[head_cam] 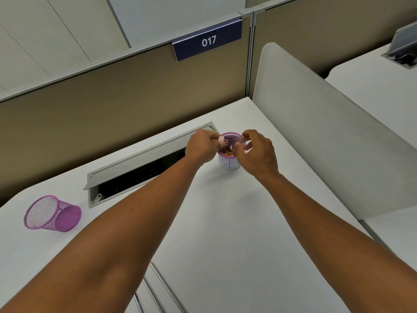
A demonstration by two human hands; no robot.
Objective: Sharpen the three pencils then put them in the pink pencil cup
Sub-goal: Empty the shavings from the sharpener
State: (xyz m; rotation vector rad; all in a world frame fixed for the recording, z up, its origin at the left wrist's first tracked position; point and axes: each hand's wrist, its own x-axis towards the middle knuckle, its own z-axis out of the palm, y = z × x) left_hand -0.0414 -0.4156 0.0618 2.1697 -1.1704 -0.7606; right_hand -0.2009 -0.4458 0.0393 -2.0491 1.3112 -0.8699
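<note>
left hand (203,146) pinches pink sharpener (222,141), long axis 9-to-3. right hand (257,152) grasps clear cap (239,143) over shavings cup (229,161). pink mesh cup (50,213) on its side, mouth toward 9.

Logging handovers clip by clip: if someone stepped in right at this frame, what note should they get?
Left hand: pinches a small pink sharpener part over the paper cup.
Right hand: holds a clear sharpener casing at the same cup's rim.
The paper cup holds shavings, so some sharpening seems done.
The pink mesh cup lies on its side at the desk's left; no pencils visible in it.
No pencils in view, so the count sharpened cannot be told.
Left: reassemble the sharpener, stand the mesh cup up, put the pencils in.
</note>
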